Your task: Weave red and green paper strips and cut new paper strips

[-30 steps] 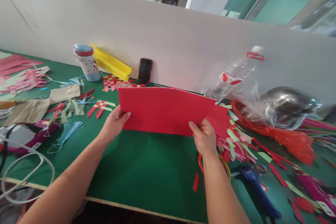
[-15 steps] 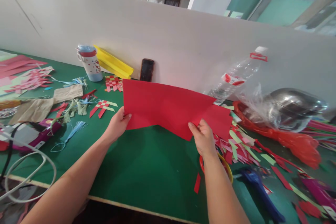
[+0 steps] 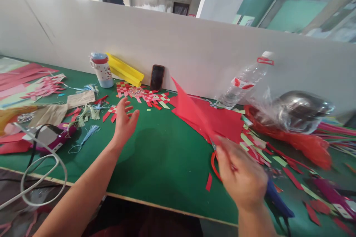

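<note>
One red sheet (image 3: 192, 111) tilts up over the right of the green surface (image 3: 155, 170), its near end pinched in the blurred fingers of my right hand (image 3: 241, 174), beside the scissors (image 3: 213, 161). From my remote seat I see more red paper (image 3: 229, 121) lying just beyond, while my left hand (image 3: 124, 126) hangs with fingers spread, near a woven paper piece (image 3: 111, 112) on the left.

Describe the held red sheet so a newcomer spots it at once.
Over the green table, right of centre, find the right hand. The red sheet slants up leftward from its grip, seen nearly edge-on. Unlike it, the red paper behind lies on the table.
</note>
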A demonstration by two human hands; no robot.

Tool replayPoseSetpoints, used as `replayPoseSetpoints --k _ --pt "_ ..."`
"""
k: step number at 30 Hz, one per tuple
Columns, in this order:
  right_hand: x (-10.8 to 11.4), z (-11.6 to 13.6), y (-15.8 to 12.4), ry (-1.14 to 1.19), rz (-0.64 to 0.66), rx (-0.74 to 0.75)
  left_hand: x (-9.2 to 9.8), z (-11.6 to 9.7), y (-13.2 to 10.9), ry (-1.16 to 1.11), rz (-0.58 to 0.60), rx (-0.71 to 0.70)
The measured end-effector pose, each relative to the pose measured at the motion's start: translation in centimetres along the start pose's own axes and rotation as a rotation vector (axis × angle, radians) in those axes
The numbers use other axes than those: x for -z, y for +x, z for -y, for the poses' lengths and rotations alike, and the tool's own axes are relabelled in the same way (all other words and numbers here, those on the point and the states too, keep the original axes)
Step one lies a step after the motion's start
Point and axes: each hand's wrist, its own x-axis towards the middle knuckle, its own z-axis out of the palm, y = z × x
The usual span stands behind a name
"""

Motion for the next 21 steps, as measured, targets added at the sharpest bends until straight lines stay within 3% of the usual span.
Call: replayPoseSetpoints --k 3,6,8,11,14,21 --pt "-0.3 3.2 -2.9 0.083 0.247 0.247 1.5 -2.3 -1.9 0.017 -0.055 -0.148" --pt "-1.8 5.6 -6.3 0.104 0.388 0.262 3.4 -4.1 -5.7 0.093 0.046 -0.389" --pt "-2.6 6.4 -8.1 0.11 0.432 0.235 4.7 -4.6 -8.5 0.267 0.244 -0.497" --pt "-3.2 6.8 -9.6 0.117 0.458 0.187 6.3 -4.0 -11.9 0.426 0.609 -0.605" --pt "-3.2 6.8 -9.9 0.117 0.465 0.166 7.0 -2.6 -13.9 0.568 0.835 -0.664" --pt "-3.1 7.1 -9.6 0.146 0.503 0.097 7.2 -0.6 -15.2 0.62 0.947 -0.662"
